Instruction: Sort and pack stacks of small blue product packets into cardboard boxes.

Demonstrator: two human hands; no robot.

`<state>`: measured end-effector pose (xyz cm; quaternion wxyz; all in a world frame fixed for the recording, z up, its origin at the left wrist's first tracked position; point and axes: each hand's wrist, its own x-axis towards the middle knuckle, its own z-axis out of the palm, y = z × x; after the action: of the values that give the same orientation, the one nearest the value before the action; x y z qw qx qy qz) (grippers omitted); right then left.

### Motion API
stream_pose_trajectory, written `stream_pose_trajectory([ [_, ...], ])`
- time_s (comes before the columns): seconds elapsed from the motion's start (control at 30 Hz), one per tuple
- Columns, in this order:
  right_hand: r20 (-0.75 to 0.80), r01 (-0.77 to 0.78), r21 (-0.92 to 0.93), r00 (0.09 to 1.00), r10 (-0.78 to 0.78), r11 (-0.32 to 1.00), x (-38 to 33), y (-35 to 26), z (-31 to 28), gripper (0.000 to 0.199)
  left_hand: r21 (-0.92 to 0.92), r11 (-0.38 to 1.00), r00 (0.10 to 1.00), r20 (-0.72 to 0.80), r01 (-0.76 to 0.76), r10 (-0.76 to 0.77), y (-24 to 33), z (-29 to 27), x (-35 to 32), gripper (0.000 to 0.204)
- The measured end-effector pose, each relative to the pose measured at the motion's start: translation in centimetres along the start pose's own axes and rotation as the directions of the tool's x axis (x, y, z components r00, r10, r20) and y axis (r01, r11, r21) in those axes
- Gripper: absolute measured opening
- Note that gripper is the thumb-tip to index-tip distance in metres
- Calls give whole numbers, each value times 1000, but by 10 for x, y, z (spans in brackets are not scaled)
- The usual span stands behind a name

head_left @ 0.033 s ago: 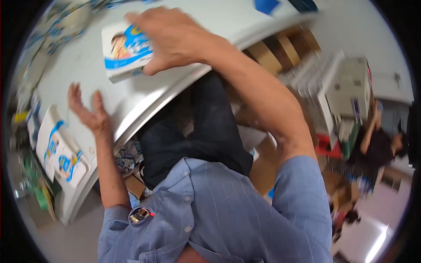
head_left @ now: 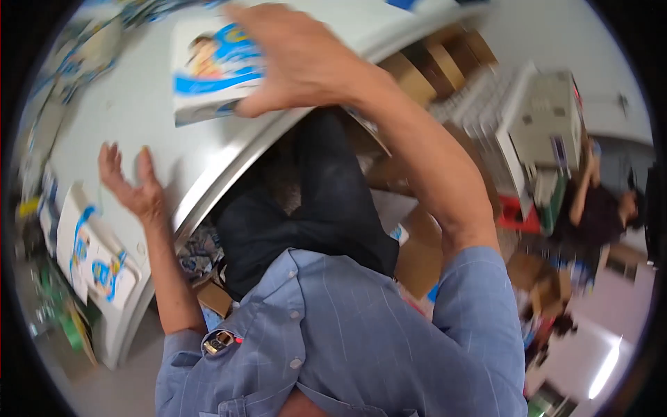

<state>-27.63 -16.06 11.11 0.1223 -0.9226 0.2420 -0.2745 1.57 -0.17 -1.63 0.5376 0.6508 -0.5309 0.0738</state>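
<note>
My right hand (head_left: pixel 302 59) reaches across the white table (head_left: pixel 132 104) and is closed on a small white-and-blue printed carton (head_left: pixel 219 69). Its thumb lies along the near side; the fingers on the far side are partly hidden and blurred. The carton looks upright with its printed face toward me, and I cannot tell whether it touches the tabletop. To the left, my left hand (head_left: pixel 133 184) is held over the table edge with fingers and thumb apart and nothing in it. Beside that hand lie flat white-and-blue carton pieces (head_left: pixel 104 267) at the table's left end.
Patterned wrapped packs (head_left: pixel 90 52) line the table's far left side. Brown cardboard boxes (head_left: pixel 431 69) stand beyond the table at right, near a stack of white trays (head_left: pixel 483 104). An open cardboard box (head_left: pixel 549 292) and another person (head_left: pixel 597 208) are farther right.
My right hand and the carton have shifted a little to the right and away from me. My left hand has moved slightly left, still spread. The whole view has turned a little.
</note>
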Motion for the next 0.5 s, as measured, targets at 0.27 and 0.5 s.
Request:
stream_pose_trajectory([
  [0.27,-99,-754,598,268,958,272,-361,-82,-127,101,4,927,888,288,374,-359,18,16,0,56],
  [0.5,-110,-997,65,-40,993,-33,-517,-169,-55,99,103,967,894,369,234,-255,13,15,-1,58],
])
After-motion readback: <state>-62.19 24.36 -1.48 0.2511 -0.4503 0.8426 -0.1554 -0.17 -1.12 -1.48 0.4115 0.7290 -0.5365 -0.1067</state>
